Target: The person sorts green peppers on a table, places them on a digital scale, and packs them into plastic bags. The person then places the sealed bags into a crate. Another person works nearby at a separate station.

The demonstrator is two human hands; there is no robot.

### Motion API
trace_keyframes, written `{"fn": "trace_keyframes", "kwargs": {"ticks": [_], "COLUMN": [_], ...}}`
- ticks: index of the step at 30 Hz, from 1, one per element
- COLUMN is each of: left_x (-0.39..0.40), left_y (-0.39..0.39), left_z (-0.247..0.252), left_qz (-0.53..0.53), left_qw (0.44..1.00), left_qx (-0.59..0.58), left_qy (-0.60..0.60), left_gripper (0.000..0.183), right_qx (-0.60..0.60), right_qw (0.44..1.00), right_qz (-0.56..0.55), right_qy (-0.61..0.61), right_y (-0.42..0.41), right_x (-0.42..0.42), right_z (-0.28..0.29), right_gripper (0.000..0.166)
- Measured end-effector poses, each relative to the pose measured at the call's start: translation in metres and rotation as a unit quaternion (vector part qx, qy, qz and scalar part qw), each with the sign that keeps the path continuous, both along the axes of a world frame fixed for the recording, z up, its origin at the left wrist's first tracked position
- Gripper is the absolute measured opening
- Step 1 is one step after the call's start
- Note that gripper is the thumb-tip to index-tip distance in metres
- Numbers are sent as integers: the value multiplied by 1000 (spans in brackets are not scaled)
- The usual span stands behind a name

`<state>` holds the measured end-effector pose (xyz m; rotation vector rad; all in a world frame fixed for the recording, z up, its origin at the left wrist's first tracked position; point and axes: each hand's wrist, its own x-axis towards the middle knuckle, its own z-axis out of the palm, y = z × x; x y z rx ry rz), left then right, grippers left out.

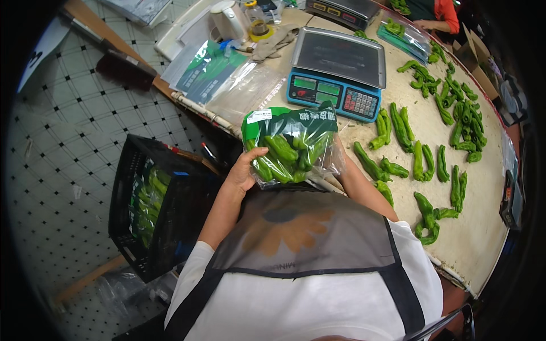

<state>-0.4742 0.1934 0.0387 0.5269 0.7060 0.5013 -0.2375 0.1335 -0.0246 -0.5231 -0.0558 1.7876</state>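
Note:
A clear and green plastic bag of green peppers [283, 155] is held up in front of my apron, with a white label near its top left corner. My left hand [246, 168] grips the bag's left side, thumb over the front. At the bag's right side is my right hand [337, 157], its fingers mostly hidden behind the plastic. Just beyond the bag stands a blue digital scale [335, 91] with a bare metal pan. Loose green peppers [401, 128] lie in small groups on the table [482, 230] to the right.
On the floor at left, a black plastic crate [160, 209] contains bagged peppers. Flat plastic bags [209, 72], a glove [273, 44] and a white kettle [229, 19] lie or stand beyond the scale's left. A brush [123, 70] is farther left. Across the table is another person's arm [439, 23].

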Motion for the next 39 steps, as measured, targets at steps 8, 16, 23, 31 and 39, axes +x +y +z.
{"fn": "trace_keyframes", "kwargs": {"ticks": [8,16,23,31,39], "left_x": [-47,-102,-148,-221,-405], "left_y": [-4,-15,-29,-41,-21], "left_z": [-12,-18,-21,9,108], "left_qz": [68,132,219,280,358], "left_qw": [995,987,963,958,828], "left_qx": [-66,-77,-111,42,302], "left_qy": [-33,-57,-107,-36,309], "left_gripper": [44,43,40,51,62], "right_qx": [15,-38,-10,-6,69], "right_qw": [989,973,970,962,929], "right_qz": [102,191,243,250,281], "right_qy": [106,121,21,-108,-229], "right_y": [25,41,58,79,84], "right_x": [-39,-91,-133,-181,-169], "right_z": [-10,10,-23,26,0], "right_gripper": [90,102,102,72,64]}}
